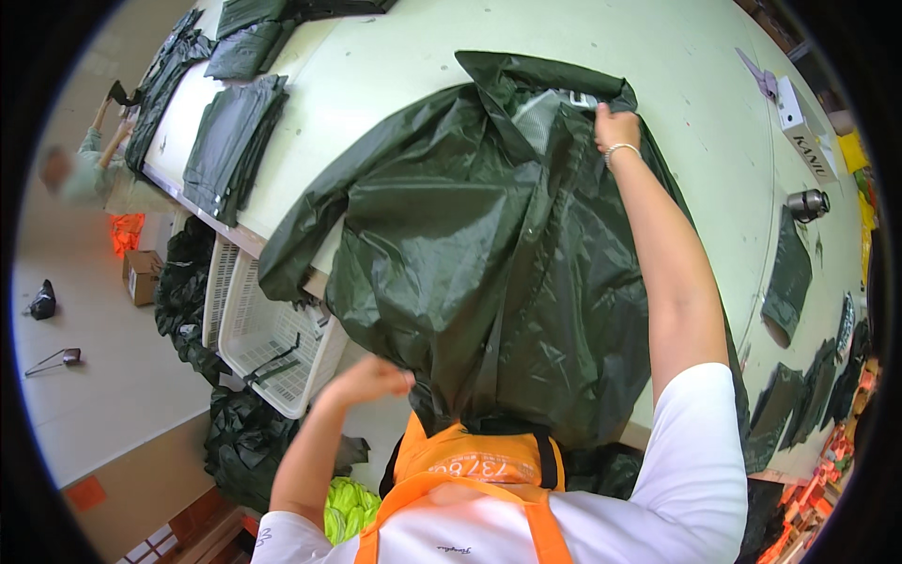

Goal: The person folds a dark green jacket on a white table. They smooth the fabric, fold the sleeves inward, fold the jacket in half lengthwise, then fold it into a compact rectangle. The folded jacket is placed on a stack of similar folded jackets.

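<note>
A dark green raincoat (442, 244) lies front up across the table, its collar at the far end and its hem hanging over the near edge toward me. Striped grey lining and a white label show inside the neck. My right hand (615, 130) grips the raincoat at the right side of its collar, the arm stretched out over the coat. Close by the lower left hem, my left hand (368, 380) is closed, its fingertips at the coat's edge. Whether cloth is pinched in those fingers I cannot make out.
The pale table (695, 56) carries folded dark green garments (235, 141) at far left. On the right are a white box (803, 132), purple scissors (756, 75) and a steel flask (808, 204). White plastic baskets (282, 362) stand below the left edge. Another person (89, 169) works at far left.
</note>
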Demonstrator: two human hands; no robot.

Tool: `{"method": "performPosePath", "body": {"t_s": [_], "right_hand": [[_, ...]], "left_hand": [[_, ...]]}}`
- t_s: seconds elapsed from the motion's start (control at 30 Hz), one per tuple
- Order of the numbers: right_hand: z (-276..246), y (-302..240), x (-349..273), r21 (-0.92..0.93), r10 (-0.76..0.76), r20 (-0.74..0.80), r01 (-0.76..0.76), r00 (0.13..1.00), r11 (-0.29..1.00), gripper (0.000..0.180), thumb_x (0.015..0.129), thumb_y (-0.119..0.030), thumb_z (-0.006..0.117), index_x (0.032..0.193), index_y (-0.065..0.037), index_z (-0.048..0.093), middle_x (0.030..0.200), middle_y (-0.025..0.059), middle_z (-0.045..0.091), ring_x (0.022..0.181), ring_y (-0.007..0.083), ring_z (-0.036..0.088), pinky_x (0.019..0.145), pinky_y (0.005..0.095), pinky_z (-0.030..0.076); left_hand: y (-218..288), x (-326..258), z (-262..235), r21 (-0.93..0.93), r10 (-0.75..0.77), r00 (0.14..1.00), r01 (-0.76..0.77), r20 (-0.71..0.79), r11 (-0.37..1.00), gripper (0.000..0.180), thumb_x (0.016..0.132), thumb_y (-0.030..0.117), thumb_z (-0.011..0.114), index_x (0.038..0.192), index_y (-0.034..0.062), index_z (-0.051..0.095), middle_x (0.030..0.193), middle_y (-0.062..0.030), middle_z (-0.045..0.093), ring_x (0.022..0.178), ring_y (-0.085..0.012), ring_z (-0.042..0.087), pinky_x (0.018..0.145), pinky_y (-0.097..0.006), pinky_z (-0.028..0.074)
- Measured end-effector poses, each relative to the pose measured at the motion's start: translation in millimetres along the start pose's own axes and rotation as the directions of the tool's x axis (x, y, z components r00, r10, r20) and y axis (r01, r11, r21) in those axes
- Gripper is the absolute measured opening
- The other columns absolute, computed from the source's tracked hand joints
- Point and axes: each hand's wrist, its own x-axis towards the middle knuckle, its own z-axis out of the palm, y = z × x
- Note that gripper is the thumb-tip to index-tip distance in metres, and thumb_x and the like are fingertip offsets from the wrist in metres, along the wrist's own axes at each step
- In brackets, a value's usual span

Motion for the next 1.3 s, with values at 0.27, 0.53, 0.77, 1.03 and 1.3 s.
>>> {"method": "performPosePath", "body": {"t_s": [0.27, 0.53, 0.77, 1.03, 1.3], "right_hand": [[-6.3, 13.1, 95.0, 0.406, 0.416, 0.065, -0.404, 0.907, 0.819, 0.06, 0.081, -0.053, 0.062, 0.087, 0.007, 0.064, 0.083, 0.0178, 0.066, 0.067, 0.0257, 0.064, 0.052, 0.0336, 0.052], [-30.8, 7.6, 143.3, -0.298, 0.084, 0.133, -0.041, 0.988, 0.954, 0.015, 0.069, -0.013, 0.068, 0.084, -0.01, 0.071, 0.089, 0.0108, 0.069, 0.083, 0.0243, 0.065, 0.077, 0.0352, 0.05], [-79.3, -107.0, 149.5, -0.725, -0.248, 0.014, 0.181, 0.969, 0.664, 0.016, 0.074, -0.011, 0.056, 0.081, -0.008, 0.069, 0.09, 0.0155, 0.067, 0.086, 0.035, 0.064, 0.073, 0.0423, 0.052], [-3.5, -77.6, 86.7, -0.563, -0.759, 0.138, 0.681, 0.636, 0.468, 0.021, 0.075, -0.009, 0.06, 0.095, -0.003, 0.057, 0.097, 0.015, 0.057, 0.09, 0.0317, 0.056, 0.079, 0.0398, 0.047], [-2.9, -25.9, -62.2, -0.166, -0.642, 0.627, 0.881, 0.441, 0.443, 0.028, 0.08, -0.033, 0.064, 0.063, -0.012, 0.058, 0.062, 0.0025, 0.058, 0.069, 0.0187, 0.055, 0.071, 0.0316, 0.038]], "left_hand": [[235.0, 167.2, -255.4, 0.223, 0.529, 0.565, -0.521, -0.634, 0.824, 0.035, 0.09, 0.033, 0.058, 0.096, -0.0004, 0.069, 0.081, -0.005, 0.066, 0.074, -0.0122, 0.057, 0.068, -0.027, 0.046], [385.6, 319.8, -300.3, 0.715, 0.576, 0.732, -0.178, -0.363, 0.676, 0.042, 0.075, 0.039, 0.068, 0.084, -0.0016, 0.07, 0.078, -0.0175, 0.067, 0.07, -0.0273, 0.063, 0.069, -0.038, 0.05], [480.4, 312.8, -278.2, -0.534, 0.356, 0.918, -0.393, -0.175, 0.749, 0.017, 0.087, 0.014, 0.046, 0.089, -0.0012, 0.053, 0.072, -0.0114, 0.061, 0.064, -0.0247, 0.066, 0.051, -0.031, 0.054], [459.9, 368.3, -206.5, -0.19, 0.658, 0.701, -0.711, -0.275, 0.677, 0.036, 0.091, 0.02, 0.052, 0.12, -0.0009, 0.049, 0.1, -0.0162, 0.063, 0.094, -0.0232, 0.062, 0.081, -0.032, 0.049], [326.5, 261.0, -148.1, 0.391, 0.922, 0.367, -0.836, -0.121, 0.384, 0.047, 0.085, 0.012, 0.058, 0.128, 0.0008, 0.043, 0.13, -0.0177, 0.047, 0.123, -0.0318, 0.044, 0.102, -0.04, 0.036]]}}
